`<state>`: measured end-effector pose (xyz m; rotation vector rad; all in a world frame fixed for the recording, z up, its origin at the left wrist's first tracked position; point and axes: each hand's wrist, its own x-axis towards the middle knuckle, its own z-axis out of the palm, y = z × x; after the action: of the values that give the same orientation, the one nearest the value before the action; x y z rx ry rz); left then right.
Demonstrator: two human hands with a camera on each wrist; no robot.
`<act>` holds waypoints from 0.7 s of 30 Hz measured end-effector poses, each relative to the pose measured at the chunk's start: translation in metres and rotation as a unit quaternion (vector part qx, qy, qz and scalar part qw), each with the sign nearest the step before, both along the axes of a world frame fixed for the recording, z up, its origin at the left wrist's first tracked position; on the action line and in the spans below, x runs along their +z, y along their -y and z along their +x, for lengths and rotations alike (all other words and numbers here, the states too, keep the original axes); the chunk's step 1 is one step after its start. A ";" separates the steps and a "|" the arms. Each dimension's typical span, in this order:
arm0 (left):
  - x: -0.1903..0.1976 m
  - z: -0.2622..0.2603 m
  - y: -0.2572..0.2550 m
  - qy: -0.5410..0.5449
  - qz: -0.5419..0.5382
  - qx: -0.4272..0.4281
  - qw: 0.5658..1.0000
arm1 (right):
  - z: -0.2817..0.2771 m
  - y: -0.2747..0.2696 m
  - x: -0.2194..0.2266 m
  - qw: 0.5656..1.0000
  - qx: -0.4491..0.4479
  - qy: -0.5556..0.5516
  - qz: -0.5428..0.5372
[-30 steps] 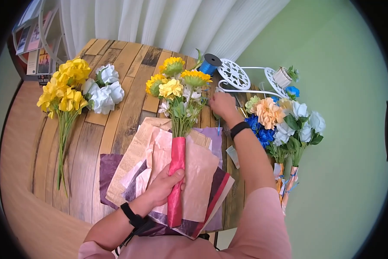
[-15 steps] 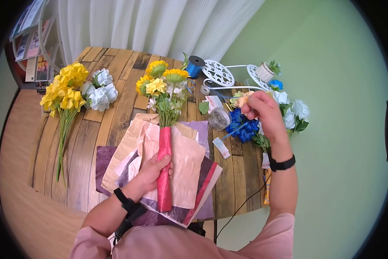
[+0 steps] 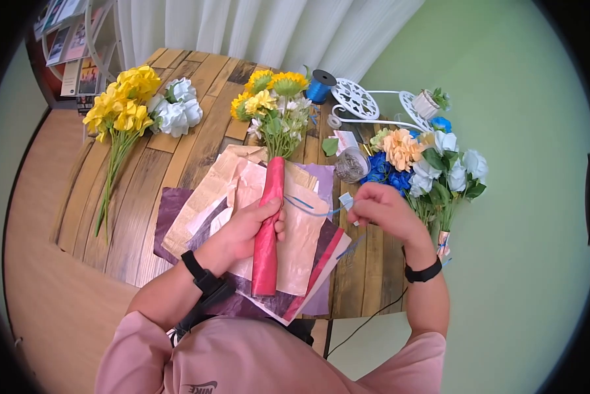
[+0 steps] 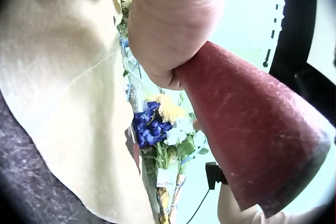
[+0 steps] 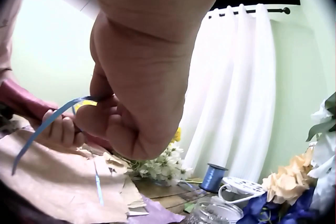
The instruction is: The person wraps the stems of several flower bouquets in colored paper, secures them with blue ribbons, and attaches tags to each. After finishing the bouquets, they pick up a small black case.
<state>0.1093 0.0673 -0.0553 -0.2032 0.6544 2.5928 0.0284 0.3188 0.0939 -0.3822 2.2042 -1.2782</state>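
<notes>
My left hand [image 3: 250,228] grips a bouquet by its stems, which are wrapped in red paper [image 3: 265,266]. Sunflowers [image 3: 288,83], a lighter yellow flower [image 3: 261,101] and small white blossoms top the bouquet. To the right of it, my right hand [image 3: 388,211] pinches a length of blue ribbon [image 5: 46,127] with curled fingers. One end of the ribbon reaches left toward the red wrap; another hangs below the hand. In the left wrist view the wrap [image 4: 252,129] flares out below the left hand [image 4: 173,24].
Stacked wrapping paper [image 3: 301,246] lies under the bouquet. A blue ribbon spool [image 3: 320,88], a white metal stand [image 3: 355,98], a glass jar [image 3: 352,165] and other bouquets [image 3: 403,150] are at the right. Yellow flowers [image 3: 127,98] and white flowers [image 3: 178,111] lie at the left.
My right hand has come from near the spool, out to the right, then back down toward the bouquet, drawing the blue ribbon along. My left hand keeps its hold on the red wrap.
</notes>
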 end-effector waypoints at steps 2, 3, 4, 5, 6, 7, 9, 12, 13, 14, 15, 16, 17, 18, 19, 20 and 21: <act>0.003 -0.001 0.003 0.008 0.024 0.003 1.000 | 0.001 0.004 -0.014 0.997 0.066 0.029 0.039; 0.004 -0.001 0.004 0.011 0.023 0.003 1.000 | 0.003 0.006 -0.018 0.995 0.074 0.027 0.059; 0.005 -0.001 0.006 0.010 0.037 0.002 0.999 | 0.003 0.007 -0.019 0.995 0.074 0.030 0.057; 0.005 -0.001 0.007 0.010 0.052 0.001 0.999 | 0.003 0.009 -0.020 0.990 0.101 0.025 0.099; 0.007 -0.001 0.008 0.013 0.052 0.001 0.999 | 0.004 0.010 -0.019 0.981 0.129 0.019 0.141; 0.010 0.000 0.008 0.017 0.041 0.015 0.999 | 0.005 0.012 -0.017 0.981 0.129 0.022 0.141; 0.010 -0.002 0.008 0.022 0.030 0.029 0.999 | 0.007 0.015 -0.012 0.961 0.156 -0.029 0.225; 0.007 -0.003 0.007 0.023 0.027 0.024 0.999 | 0.006 0.017 -0.012 0.959 0.160 -0.038 0.230; 0.007 -0.003 0.005 0.023 0.027 0.011 0.999 | 0.006 0.019 -0.013 0.959 0.162 -0.036 0.231; 0.006 -0.003 0.005 0.021 0.028 -0.002 0.999 | 0.005 0.020 -0.015 0.969 0.142 -0.028 0.199; 0.005 -0.003 0.005 0.023 0.030 0.000 0.999 | 0.003 0.022 -0.017 0.978 0.122 -0.020 0.167; 0.002 -0.002 0.005 0.021 0.029 -0.030 0.999 | 0.000 0.023 -0.021 0.978 0.124 -0.019 0.168; 0.001 -0.001 0.005 0.019 0.027 -0.060 0.998 | -0.003 0.024 -0.026 0.986 0.105 -0.015 0.127; 0.000 -0.001 0.005 0.019 0.028 -0.057 0.998 | -0.006 0.026 -0.028 0.993 0.086 -0.012 0.086; 0.000 0.000 0.005 0.030 -0.002 -0.076 0.997 | -0.008 0.029 -0.026 0.992 0.089 -0.012 0.087; 0.001 0.001 0.004 0.039 -0.032 -0.095 0.994 | -0.010 0.033 -0.022 0.996 0.069 0.007 0.056; -0.001 0.002 0.003 0.040 -0.031 -0.092 0.994 | -0.011 0.038 -0.018 0.998 0.049 0.026 0.025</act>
<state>0.1110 0.0641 -0.0561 -0.2524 0.6910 2.3780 0.0173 0.2811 0.0755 -0.4261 2.1425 -1.1664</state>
